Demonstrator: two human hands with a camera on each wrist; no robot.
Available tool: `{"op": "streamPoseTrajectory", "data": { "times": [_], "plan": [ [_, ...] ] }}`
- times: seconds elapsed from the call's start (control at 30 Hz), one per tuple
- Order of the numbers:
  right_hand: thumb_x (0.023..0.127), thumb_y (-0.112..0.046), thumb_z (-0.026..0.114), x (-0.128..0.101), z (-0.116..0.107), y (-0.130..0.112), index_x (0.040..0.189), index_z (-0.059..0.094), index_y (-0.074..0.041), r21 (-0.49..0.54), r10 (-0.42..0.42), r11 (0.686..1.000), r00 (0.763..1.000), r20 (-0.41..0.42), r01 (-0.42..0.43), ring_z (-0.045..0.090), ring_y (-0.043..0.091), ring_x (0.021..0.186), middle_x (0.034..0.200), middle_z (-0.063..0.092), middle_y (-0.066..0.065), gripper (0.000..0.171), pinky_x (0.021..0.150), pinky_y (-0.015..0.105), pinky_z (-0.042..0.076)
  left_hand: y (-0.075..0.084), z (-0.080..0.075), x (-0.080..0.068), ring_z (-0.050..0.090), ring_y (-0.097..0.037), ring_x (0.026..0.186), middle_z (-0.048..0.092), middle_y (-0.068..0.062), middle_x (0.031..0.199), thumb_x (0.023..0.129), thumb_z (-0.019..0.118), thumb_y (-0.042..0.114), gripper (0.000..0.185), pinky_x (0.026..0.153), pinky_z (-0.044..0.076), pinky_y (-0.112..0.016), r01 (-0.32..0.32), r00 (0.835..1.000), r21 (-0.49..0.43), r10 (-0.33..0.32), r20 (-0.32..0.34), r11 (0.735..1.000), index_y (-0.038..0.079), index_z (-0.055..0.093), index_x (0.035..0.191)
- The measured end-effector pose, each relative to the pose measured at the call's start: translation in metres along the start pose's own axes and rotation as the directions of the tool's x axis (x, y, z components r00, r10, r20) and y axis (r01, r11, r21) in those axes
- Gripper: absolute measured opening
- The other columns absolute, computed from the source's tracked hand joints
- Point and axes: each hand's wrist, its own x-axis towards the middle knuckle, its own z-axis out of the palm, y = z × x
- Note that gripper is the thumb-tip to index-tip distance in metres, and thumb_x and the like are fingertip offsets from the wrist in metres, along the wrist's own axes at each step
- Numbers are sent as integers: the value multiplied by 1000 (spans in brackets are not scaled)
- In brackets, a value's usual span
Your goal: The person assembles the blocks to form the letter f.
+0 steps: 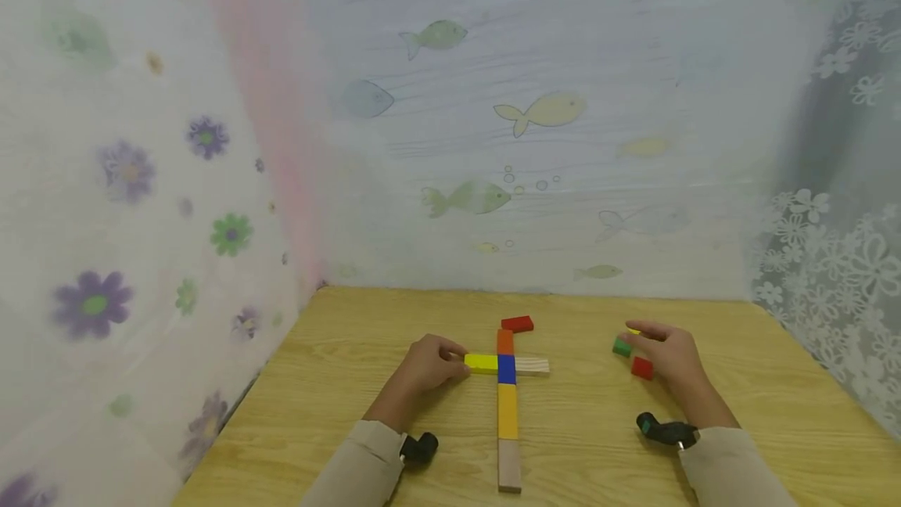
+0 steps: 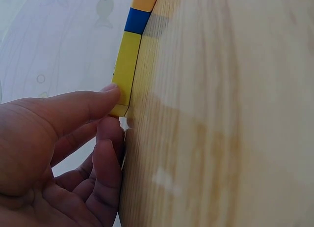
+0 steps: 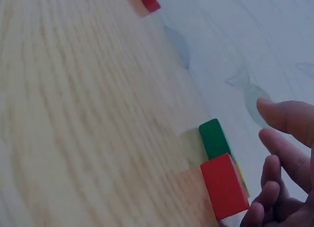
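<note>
The left hand (image 1: 429, 366) pinches the end of the small yellow wooden block (image 1: 482, 363), which looks light, hard and easy to slide, while the right hand (image 1: 669, 357) rests with loose fingers.

Two bare hands, the left hand (image 1: 425, 366) and the right hand (image 1: 672, 354), emerge from long beige sleeves (image 1: 359, 464) with plain cuffs. A small black camera mount (image 1: 420, 446) sits at the left wrist; another black mount (image 1: 662, 430), with a teal spot, at the right.
</note>
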Motion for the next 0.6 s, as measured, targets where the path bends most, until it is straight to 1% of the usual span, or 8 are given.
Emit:
{"op": "streamPoseTrajectory", "data": {
  "times": [0.1, 0.17, 0.27, 0.4, 0.6],
  "plan": [
    [96, -48, 72, 0, 1, 3, 146, 59, -4, -46, -1, 999, 1000, 11, 2, 46, 41, 136, 153, 45, 25, 68, 93, 35, 51, -2, 0, 1, 65, -21, 95, 72, -8, 111, 89, 83, 24, 30, 82, 58, -40, 6, 1000, -1, -6, 0, 1000, 17, 79, 118],
    [96, -47, 73, -1, 2, 5, 143, 62, -4, -95, -14, 995, 1000, 13, 16, 50, 41, 132, 149, 50, 26, 65, 95, 41, 53, -3, 0, 1, 65, -21, 95, 72, -8, 111, 89, 82, 24, 30, 82, 58, -40, 0, 1000, -3, 0, 3, 1000, 17, 79, 118],
    [95, -43, 75, -1, 3, 7, 139, 65, -1, -148, -50, 988, 999, 20, 53, 56, 41, 123, 140, 56, 28, 62, 95, 44, 54, -4, 0, 1, 65, -21, 95, 72, -9, 111, 89, 82, 25, 30, 82, 58, -40, -9, 1000, -6, 10, 8, 1000, 17, 79, 118],
    [93, -38, 78, -2, 2, 8, 137, 65, 3, -182, -85, 979, 996, 33, 89, 60, 40, 117, 134, 61, 29, 62, 91, 44, 57, -5, 0, 1, 65, -21, 93, 72, -8, 110, 88, 83, 25, 31, 81, 58, -39, -14, 1000, -8, 14, 8, 1000, 16, 79, 118],
    [93, -31, 78, -2, 1, 8, 139, 62, 6, -211, -98, 972, 994, 39, 104, 62, 42, 117, 133, 62, 31, 60, 91, 46, 57, -4, 0, 1, 65, -21, 95, 72, -8, 111, 89, 82, 24, 31, 82, 58, -40, -17, 1000, -10, 17, 6, 1000, 15, 79, 119]
  ]
}}
